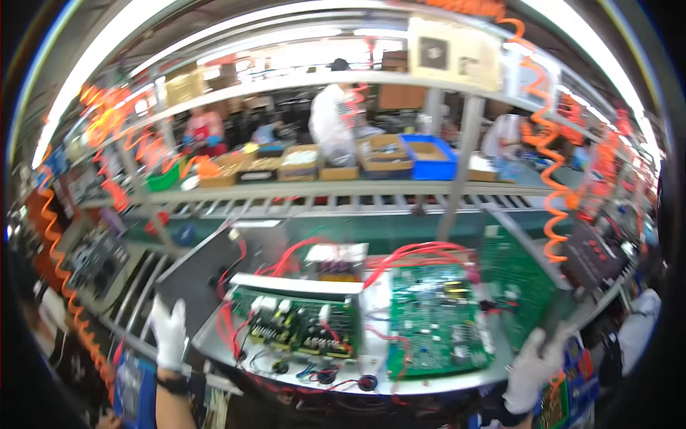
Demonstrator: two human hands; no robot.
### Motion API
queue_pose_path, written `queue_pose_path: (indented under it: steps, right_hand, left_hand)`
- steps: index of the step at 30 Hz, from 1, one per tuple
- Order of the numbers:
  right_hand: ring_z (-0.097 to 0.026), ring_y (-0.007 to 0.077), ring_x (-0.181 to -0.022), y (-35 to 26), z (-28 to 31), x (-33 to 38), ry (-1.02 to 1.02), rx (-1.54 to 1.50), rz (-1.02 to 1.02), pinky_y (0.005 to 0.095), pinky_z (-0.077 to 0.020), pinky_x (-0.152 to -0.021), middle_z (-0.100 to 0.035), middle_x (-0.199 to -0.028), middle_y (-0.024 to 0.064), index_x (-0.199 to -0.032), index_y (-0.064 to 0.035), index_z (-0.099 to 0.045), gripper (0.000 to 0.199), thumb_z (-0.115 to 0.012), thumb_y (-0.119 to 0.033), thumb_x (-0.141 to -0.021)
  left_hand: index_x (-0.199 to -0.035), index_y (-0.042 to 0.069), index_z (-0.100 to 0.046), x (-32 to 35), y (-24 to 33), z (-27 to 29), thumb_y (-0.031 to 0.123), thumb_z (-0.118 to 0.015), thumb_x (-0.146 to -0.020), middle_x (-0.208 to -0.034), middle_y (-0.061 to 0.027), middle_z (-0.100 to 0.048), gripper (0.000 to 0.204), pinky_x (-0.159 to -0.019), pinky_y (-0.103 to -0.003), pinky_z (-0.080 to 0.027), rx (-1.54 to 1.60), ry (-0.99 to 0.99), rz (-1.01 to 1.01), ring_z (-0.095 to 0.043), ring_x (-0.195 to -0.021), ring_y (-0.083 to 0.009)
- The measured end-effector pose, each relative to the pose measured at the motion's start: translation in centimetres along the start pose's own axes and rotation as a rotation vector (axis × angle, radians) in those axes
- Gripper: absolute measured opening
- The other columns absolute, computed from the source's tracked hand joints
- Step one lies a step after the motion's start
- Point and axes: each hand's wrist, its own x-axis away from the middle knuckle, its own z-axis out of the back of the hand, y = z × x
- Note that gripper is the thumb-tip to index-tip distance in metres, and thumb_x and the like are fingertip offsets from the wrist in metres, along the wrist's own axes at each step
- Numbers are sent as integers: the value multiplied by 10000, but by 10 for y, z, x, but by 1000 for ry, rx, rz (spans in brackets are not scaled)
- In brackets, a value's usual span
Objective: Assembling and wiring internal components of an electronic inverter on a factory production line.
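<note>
Down at six o'clock sits our opened-up chassis (443,385); our left hand (170,334) at eight has fingers spread beside the grey panel (189,286), right hand (530,370) at four's too blurry to call. We'd support both sides evenly, keeping red wires (421,249) unpinched.

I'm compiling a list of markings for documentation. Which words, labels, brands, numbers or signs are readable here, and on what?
None can be read.
Pale posted sheet, top: printing too small and blurred.
Flat green circuit board: any markings too small.
Dark box, right: any lettering too blurred.
</note>
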Motion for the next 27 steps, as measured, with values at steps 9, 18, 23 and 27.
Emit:
queue_pose_path:
  steps: [9,18,23,27]
  right_hand:
    - [-533,375,-1193,-25,-56,-20,-117,118,-125,397,-406,-1006,-535,-1282,294,-1353,96,-410,481,-549,-132,-953]
    - [-481,434,-1249,-40,-64,-19,47,387,-350,430,-355,-1077,-475,-1349,337,-1333,163,-412,657,-478,-391,-984]
    - [-529,373,-1176,-42,-96,-35,-45,275,-273,412,-382,-1013,-516,-1323,301,-1314,157,-424,581,-430,-349,-1029]
    - [-452,368,-1281,34,-112,-47,25,221,-353,394,-340,-1077,-440,-1414,279,-1385,118,-383,638,-437,-402,-1020]
  left_hand:
    - [-1404,-101,-359,13,-59,-28,42,-548,-950,-1393,-211,-476,512,-1060,-328,-351,105,104,261,-491,-1206,-240]
    - [-1373,-95,-413,41,-62,3,60,-525,-952,-1297,-180,-544,462,-973,-316,-433,32,261,453,-554,-1104,-220]
    - [-1278,-84,-512,16,18,-13,79,-688,-867,-1170,-197,-622,476,-924,-362,-460,-164,19,527,-582,-1002,-260]
    - [-1312,-75,-491,2,-121,77,126,-467,-985,-1232,-159,-595,385,-944,-301,-468,527,-528,794,-596,-1065,-201]
